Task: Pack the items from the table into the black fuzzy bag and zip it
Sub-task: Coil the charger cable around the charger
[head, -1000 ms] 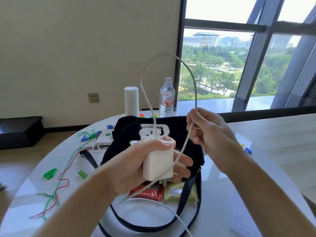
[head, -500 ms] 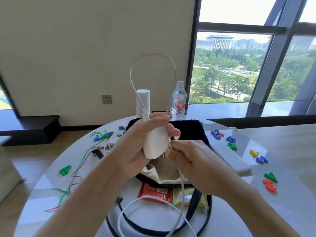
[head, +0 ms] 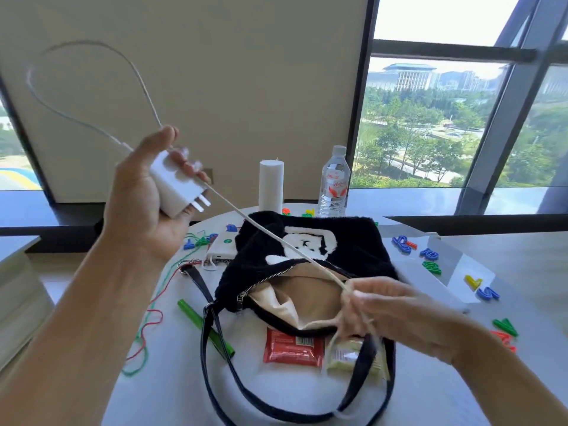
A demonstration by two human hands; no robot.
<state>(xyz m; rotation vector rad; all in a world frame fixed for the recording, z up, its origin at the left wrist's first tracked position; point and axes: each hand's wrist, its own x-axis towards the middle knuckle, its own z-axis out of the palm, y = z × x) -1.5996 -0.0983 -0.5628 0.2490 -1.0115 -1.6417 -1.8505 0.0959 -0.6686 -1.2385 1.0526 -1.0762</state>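
Observation:
The black fuzzy bag (head: 347, 250) lies on the round white table (head: 172, 379), unzipped, its beige lining showing. My left hand (head: 144, 204) is raised up and to the left, shut on a white charger plug (head: 176, 187) with its prongs pointing down-right. A white cable (head: 261, 229) loops above the plug and runs taut down to my right hand (head: 396, 312), which pinches it over the bag's mouth. A red snack packet (head: 292, 348) and a green one (head: 353, 358) lie in front of the bag.
A white power bank (head: 221, 249), a green marker (head: 204, 325), red and green strings (head: 147, 330) lie left of the bag. Coloured plastic letters (head: 430, 256) are scattered on the right. A white candle (head: 271, 186) and water bottle (head: 334, 182) stand behind. Books (head: 15, 290) sit at far left.
My left hand has lifted the charger plug up and to the left, away from the bag. My right hand has slid down the cable, pulling it taut over the bag's opening.

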